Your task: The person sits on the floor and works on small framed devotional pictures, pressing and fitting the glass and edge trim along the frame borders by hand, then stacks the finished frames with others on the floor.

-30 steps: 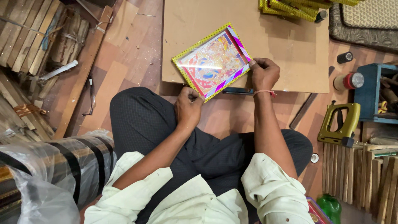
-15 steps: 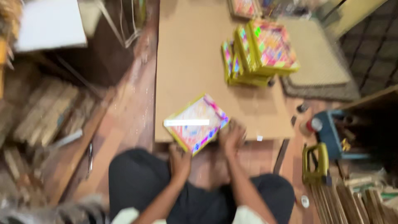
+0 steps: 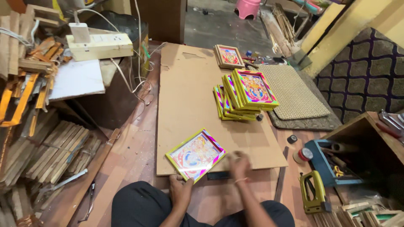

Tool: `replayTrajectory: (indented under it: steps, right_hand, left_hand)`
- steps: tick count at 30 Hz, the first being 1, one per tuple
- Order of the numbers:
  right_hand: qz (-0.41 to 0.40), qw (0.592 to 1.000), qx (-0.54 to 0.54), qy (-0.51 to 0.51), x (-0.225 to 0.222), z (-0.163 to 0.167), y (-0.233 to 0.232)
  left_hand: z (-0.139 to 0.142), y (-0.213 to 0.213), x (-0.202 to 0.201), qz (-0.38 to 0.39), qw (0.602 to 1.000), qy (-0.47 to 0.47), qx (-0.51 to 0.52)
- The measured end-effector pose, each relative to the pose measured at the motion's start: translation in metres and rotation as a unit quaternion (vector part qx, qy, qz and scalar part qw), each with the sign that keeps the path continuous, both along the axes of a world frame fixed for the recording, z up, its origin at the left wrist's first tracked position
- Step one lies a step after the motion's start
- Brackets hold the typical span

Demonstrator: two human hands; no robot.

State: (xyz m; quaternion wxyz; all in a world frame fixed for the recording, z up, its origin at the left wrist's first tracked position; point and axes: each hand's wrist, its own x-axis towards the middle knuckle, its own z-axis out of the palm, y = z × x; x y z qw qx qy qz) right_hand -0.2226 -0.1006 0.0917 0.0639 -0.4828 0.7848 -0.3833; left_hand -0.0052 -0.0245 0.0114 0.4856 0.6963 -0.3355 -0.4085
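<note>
Brown board (image 3: 189, 101): large flat sheet on the floor, serving as work surface.
Woven mat (image 3: 292, 94): beside the board's far right edge.
Stack of framed pictures (image 3: 244, 96): bright-bordered, piled askew near the right edge of the board; one more framed picture (image 3: 229, 56) lies apart at the far end.
Framed picture in hand (image 3: 195, 154): lies tilted at the board's near edge, glass up.
Yellow staple gun (image 3: 313, 193): on the floor, right.
Left hand (image 3: 181, 189): closed on the frame's near corner.
Right hand (image 3: 239, 164): blurred, just beside the frame's right corner; whether it grips anything cannot be told.
Risk, as judged: held at one corner only, the frame could pivot off the edge; the leaning stack could slide if the board is jolted.
</note>
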Motion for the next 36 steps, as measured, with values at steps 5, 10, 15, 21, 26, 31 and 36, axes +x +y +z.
replayTrajectory:
  steps: [5,10,15,21,26,31,36]
  right_hand:
    - [-0.068,0.97,0.204,0.112,-0.06,0.024,-0.008]
    - [-0.101,0.982,0.137,0.085,-0.071,-0.001,-0.019]
    - [-0.093,0.979,0.179,0.039,-0.089,-0.015,-0.026]
    - [-0.061,0.995,0.082,-0.014,-0.084,-0.024,-0.003]
    - [0.106,0.96,-0.076,-0.249,-0.023,-0.001,0.032]
    - [0.188,0.882,0.037,-0.43,0.072,-0.009,0.101]
    - [0.238,0.861,0.059,-0.446,0.103,-0.026,0.115]
  left_hand:
    - [0.0,-0.006,-0.002,0.022,1.0,-0.02,-0.008]
    - [-0.003,-0.005,0.004,0.01,1.0,0.005,0.015]
    - [-0.005,-0.005,0.007,0.003,0.999,-0.006,-0.042]
    - [-0.015,0.003,0.011,-0.019,0.995,-0.053,-0.084]
    - [0.007,0.01,0.014,-0.018,0.999,-0.024,-0.029]
    - [0.031,0.018,0.023,-0.041,0.986,0.159,0.033]
    - [0.039,0.026,0.029,-0.052,0.975,0.211,0.039]
